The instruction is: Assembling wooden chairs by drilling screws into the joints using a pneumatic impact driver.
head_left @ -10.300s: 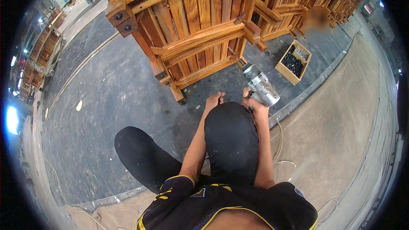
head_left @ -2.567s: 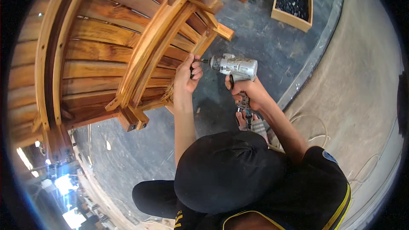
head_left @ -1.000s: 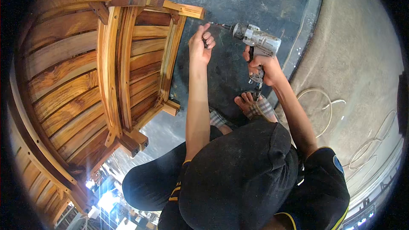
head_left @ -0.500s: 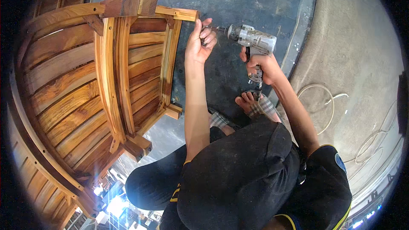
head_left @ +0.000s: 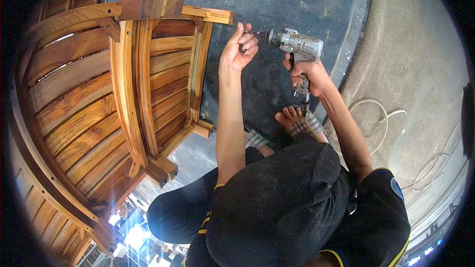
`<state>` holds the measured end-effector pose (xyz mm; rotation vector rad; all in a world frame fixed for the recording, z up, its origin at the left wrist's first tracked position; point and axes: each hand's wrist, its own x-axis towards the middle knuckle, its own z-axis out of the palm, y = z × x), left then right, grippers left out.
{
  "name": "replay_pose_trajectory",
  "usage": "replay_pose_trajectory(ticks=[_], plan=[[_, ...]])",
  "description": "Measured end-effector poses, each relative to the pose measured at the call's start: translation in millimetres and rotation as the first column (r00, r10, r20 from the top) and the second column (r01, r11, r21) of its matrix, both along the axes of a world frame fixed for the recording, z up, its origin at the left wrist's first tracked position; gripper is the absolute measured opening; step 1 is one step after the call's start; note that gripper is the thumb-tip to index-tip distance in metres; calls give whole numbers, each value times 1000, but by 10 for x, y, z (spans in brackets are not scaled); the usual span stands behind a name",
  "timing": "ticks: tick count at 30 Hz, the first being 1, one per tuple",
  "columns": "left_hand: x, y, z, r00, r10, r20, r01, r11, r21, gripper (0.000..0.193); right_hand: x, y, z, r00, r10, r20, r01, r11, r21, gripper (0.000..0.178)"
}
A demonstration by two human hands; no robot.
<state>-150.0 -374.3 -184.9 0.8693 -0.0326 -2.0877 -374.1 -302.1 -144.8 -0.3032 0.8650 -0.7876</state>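
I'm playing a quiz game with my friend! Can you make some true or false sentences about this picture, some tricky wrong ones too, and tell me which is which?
1. The right hand is holding the power tool. True.
2. The power tool is bright red. False: its body is scuffed silver-grey.
3. The slatted wooden furniture is on the left of the picture. True.
4. Both hands are wearing gloves. False: they are bare.
5. The left hand is up near the thin front end of the power tool. True.
6. The loop of hose is on the left of the picture. False: the pale hose loops on the right.
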Motion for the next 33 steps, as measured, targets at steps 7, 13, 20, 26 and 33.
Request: replay_pose_trajectory(ticks=[7,13,20,26,33], plan=[[-22,-11,-22,991,-4,-132,10,999,46,29,-35,-15,-10,1000,-5,6,5,999,-34,33],[41,-7,-143,985,-71,160,60,996,72,30,53,-15,-178,999,-3,48,2,1000,28,31],[74,-216,-234,984,-75,159,63,995,81,27,141,-122,-431,983,-32,182,16,996,89,30],[79,-399,-304,929,-129,347,113,991,66,28,294,-207,-637,955,-83,285,50,991,123,27],[16,-346,-478,944,-135,301,126,991,50,36,319,-210,-767,929,-128,347,84,987,141,25]])
